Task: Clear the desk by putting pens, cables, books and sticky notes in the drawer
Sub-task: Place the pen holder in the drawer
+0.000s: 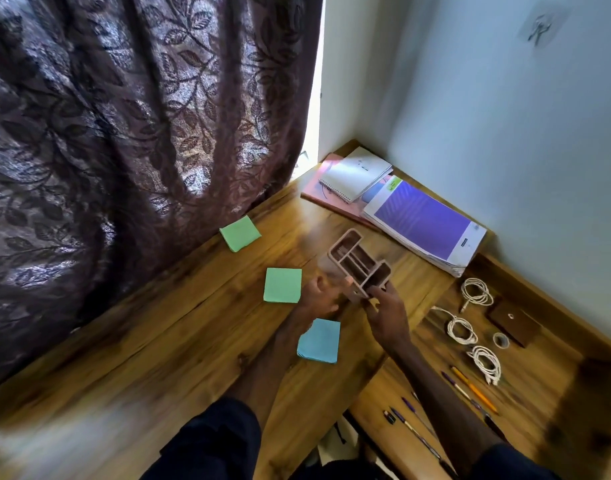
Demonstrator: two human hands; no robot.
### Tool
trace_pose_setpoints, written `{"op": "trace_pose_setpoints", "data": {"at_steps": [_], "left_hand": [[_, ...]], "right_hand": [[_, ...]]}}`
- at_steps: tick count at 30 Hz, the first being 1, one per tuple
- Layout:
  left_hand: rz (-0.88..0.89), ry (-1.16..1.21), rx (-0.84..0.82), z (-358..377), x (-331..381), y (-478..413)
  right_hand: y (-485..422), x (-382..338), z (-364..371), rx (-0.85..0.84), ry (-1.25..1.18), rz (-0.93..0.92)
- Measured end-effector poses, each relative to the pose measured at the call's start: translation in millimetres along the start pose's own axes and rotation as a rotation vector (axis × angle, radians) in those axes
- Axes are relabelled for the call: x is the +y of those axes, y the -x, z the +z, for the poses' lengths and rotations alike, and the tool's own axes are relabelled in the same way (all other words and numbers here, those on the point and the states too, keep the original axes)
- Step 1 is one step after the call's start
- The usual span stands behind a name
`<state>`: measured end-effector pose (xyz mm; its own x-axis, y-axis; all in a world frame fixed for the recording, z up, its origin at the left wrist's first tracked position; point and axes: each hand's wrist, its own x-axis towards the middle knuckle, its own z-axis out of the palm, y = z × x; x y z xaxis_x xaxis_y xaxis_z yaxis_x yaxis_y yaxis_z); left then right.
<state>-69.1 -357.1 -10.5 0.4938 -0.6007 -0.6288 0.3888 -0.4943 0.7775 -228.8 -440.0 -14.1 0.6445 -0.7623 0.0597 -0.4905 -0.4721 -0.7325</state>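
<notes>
Both my hands hold a pinkish plastic desk organiser above the middle of the wooden desk. My left hand grips its near left side, my right hand its near right corner. Two green sticky-note pads and a blue pad lie on the desk left of and below the hands. Books lie at the back corner: a white spiral notebook on a pink book and a purple-covered book. Three white coiled cables and several pens lie at right.
A dark patterned curtain hangs along the desk's left edge. White walls close the back and right sides. A small brown box and a tape roll sit by the wall near the cables.
</notes>
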Motion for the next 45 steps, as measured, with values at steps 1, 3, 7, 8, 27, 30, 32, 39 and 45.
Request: {"op": "trace_pose_setpoints", "data": {"at_steps": [1, 3, 7, 8, 27, 30, 32, 39, 45], "left_hand": [[0.004, 0.053, -0.043, 0.7, -1.2, 0.1], [0.039, 0.128, -0.118, 4.5, -3.8, 5.8], [0.058, 0.172, -0.207, 23.8, -10.7, 17.3], [0.053, 0.181, -0.233, 31.0, -11.1, 20.4], [-0.027, 0.056, -0.331, 193.4, -29.3, 80.4], [-0.051, 0.060, -0.423, 238.7, -44.8, 105.2], [-0.037, 0.024, -0.446, 260.0, -51.9, 114.1], [-0.053, -0.086, -0.518, 302.8, -40.2, 124.8], [-0.033, -0.214, -0.537, 316.9, -31.5, 113.0]], "right_hand": [[7.2, -2.3, -4.3, 0.005, -0.018, -0.001], [20.2, -4.0, -15.6, 0.018, -0.020, 0.019], [46.3, 3.7, -36.9, 0.047, 0.026, 0.076], [53.1, 7.1, -43.2, 0.056, 0.034, 0.086], [160.9, 80.0, -166.6, 0.168, -1.019, 0.817], [171.0, 92.5, -187.1, 0.162, -1.206, 0.784], [174.1, 99.2, -201.1, 0.228, -1.236, 0.749], [195.5, 162.7, -256.4, 0.333, -1.147, 0.706], [198.0, 213.7, -305.9, 0.163, -0.963, 0.652]]}}
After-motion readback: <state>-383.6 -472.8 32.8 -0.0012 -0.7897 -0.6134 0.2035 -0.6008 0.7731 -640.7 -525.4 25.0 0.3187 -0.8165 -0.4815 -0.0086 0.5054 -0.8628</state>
